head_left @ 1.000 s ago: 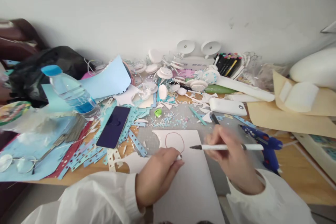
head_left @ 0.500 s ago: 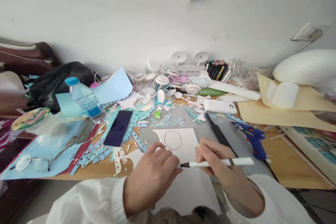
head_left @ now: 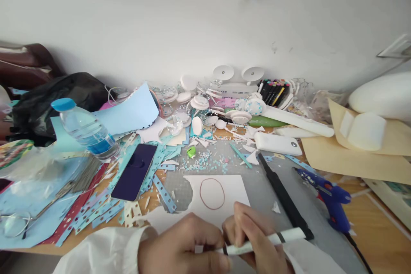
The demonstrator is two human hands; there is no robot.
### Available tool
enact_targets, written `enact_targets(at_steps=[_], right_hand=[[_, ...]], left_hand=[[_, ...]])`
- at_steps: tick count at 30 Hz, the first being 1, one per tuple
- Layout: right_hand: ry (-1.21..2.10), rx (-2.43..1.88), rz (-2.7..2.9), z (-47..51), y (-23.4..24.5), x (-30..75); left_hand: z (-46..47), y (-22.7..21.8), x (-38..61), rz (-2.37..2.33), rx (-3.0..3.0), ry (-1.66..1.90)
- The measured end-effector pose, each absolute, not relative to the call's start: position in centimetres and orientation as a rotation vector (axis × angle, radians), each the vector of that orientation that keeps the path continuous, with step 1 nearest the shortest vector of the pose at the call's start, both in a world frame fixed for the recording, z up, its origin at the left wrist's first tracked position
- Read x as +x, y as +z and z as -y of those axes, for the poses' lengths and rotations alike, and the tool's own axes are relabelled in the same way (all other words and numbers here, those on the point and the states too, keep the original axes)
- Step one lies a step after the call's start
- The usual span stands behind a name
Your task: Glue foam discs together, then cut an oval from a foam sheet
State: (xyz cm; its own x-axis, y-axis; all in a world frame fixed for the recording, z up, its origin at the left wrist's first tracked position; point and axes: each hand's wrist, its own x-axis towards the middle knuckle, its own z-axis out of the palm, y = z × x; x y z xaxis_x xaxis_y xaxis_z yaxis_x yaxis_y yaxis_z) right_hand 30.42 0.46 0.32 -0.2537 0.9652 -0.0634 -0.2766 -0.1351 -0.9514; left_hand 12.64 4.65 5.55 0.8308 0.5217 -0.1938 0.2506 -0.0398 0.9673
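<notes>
Both my hands meet at the bottom edge of the view, over the near end of a white sheet (head_left: 236, 189) with a red-brown oval (head_left: 212, 193) drawn on it. My right hand (head_left: 253, 239) is closed round a white pen (head_left: 282, 236) that lies almost level and points left. My left hand (head_left: 183, 246) is closed too, its fingertips pinching the pen's front end, which is hidden under them. Both of my sleeves are white.
The sheet lies on a grey mat (head_left: 257, 180) beside a long black tool (head_left: 282, 197) and a blue glue gun (head_left: 330, 197). A dark phone (head_left: 135, 171), a water bottle (head_left: 86, 130), glasses (head_left: 13, 224) and blue paper scraps lie left. A white power bank (head_left: 278, 143) and markers (head_left: 274, 85) sit behind.
Both hands drew back toward me and came together. The pen's tip, free a second ago, is now inside my left fingers. The view tilted and shifted slightly.
</notes>
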Motion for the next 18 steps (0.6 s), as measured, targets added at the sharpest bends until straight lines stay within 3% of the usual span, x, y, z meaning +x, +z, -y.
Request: enact_targets(at_steps=[4,7,12,18], right_hand=[[1.326,-0.875,1.581,-2.2,1.3,32.3],[0.789,-1.106,1.982,-3.0,0.3,36.0],[-0.115,-1.692,1.886,-2.0,-3.5,42.4],[-0.391,-1.877,1.947,-1.2,-6.7,44.6]], left_hand=[[-6.4,5.5,12.3,-0.698,1.455,0.187],[-8.4,5.2,10.9,-0.883,1.651,0.387],[-12.9,3.4,7.1,-1.573,2.097,0.696],[-16.4,0.4,5.7,-1.864,2.501,0.503]])
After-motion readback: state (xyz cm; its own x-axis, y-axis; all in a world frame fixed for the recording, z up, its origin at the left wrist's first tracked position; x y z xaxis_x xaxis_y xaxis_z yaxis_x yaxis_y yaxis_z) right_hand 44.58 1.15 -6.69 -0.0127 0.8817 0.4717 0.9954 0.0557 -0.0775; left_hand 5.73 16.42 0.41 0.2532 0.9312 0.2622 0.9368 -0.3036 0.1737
